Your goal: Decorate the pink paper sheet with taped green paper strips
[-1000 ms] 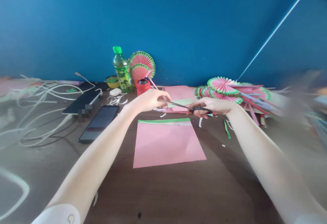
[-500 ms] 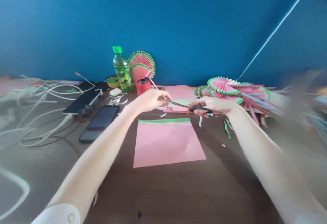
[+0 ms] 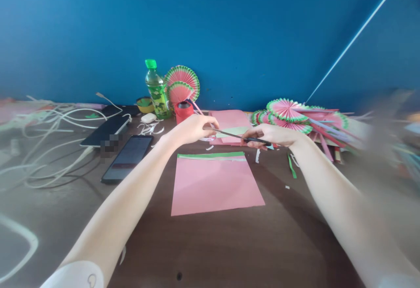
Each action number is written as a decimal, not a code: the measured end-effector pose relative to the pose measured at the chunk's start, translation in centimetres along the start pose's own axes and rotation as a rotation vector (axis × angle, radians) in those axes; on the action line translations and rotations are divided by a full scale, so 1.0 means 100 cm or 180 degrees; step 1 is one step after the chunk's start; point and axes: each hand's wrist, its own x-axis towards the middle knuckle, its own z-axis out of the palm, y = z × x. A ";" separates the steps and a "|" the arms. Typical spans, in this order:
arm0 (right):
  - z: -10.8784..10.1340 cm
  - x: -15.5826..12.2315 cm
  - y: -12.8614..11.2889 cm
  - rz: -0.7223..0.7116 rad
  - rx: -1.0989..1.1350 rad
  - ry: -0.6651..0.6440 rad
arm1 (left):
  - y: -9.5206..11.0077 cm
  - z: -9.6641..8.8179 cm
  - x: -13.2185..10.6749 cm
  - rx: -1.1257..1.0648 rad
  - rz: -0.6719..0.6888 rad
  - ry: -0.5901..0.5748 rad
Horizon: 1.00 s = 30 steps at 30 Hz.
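Note:
Black-handled scissors (image 3: 229, 135) are held between my two hands, above the far edge of a pink paper sheet. My right hand (image 3: 274, 135) is closed around their handles. The fingers of my left hand (image 3: 197, 128) are closed at the blade tip, in a pinch. Below lies the flat pink sheet (image 3: 216, 187), with a green strip (image 3: 210, 155) and a narrow pale strip along its far edge. Behind the scissors, more pink paper (image 3: 229, 117) is stacked, with a pale green piece (image 3: 236, 131) on top.
Pleated paper fans (image 3: 287, 110) and paper strips pile up at the right. A green-capped bottle (image 3: 157, 93), more fans (image 3: 183, 82) and a red roll (image 3: 183, 110) stand at the back. Left are a phone (image 3: 131, 154), a dark device (image 3: 106, 128) and white cables (image 3: 49, 148).
The scissors have turned slightly, so their handles look thinner. Both hands stay in nearly the same place, and the papers have not moved.

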 end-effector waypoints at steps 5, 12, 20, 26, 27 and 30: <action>-0.002 0.001 0.002 -0.0070 -0.0301 0.0104 | 0.000 0.000 0.000 -0.0006 -0.0015 -0.0030; -0.005 0.001 0.006 -0.0171 -0.0573 0.0289 | -0.001 0.001 0.001 -0.0025 -0.0057 -0.0114; -0.006 0.002 0.008 -0.0179 -0.0502 0.0235 | -0.005 0.002 0.002 0.0130 -0.0122 -0.0143; -0.005 0.002 0.007 -0.0089 -0.0320 0.0152 | -0.003 0.001 0.002 0.0166 -0.0204 -0.0201; -0.005 0.002 0.007 -0.0075 -0.0289 0.0149 | -0.003 0.001 0.002 0.0148 -0.0227 -0.0213; -0.005 0.001 0.007 -0.0073 -0.0260 0.0162 | -0.003 0.002 0.002 0.0081 -0.0271 -0.0224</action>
